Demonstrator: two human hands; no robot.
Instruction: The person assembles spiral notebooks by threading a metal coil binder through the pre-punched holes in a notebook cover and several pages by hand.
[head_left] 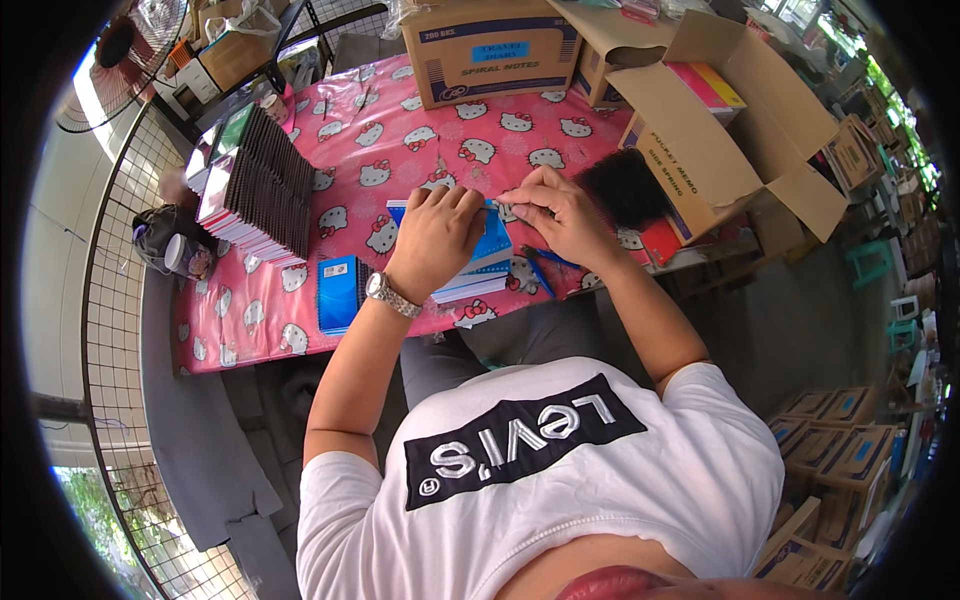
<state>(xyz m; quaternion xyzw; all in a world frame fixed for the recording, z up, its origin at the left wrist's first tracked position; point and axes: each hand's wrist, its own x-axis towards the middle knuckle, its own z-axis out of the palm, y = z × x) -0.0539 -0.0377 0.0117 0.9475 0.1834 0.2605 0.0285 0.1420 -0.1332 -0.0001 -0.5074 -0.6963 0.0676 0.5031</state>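
Note:
Blue-covered paper pads with punched holes along an edge [490, 246] lie stacked in front of me on the table. My left hand [436, 238], with a metal watch on its wrist, curls closed over the top pad and holds it down. Its fingertips are partly hidden. At the pad's upper right corner, my right hand [565, 222] is closed in a pinch; what sits between its fingertips is too small to name. Just right of the pads lies a blue-handled tool [540, 277]. A heap of black spiral binding coils [627, 190] rests beyond my right hand.
Left of the pads sits a small stack of blue spiral notebooks [338, 296]. Tall piles of spiral-bound notebooks [262, 190] stand farther left. A closed carton [490, 58] is at the back, an open carton [700, 150] at the right. The table [240, 325] has a pink patterned cover.

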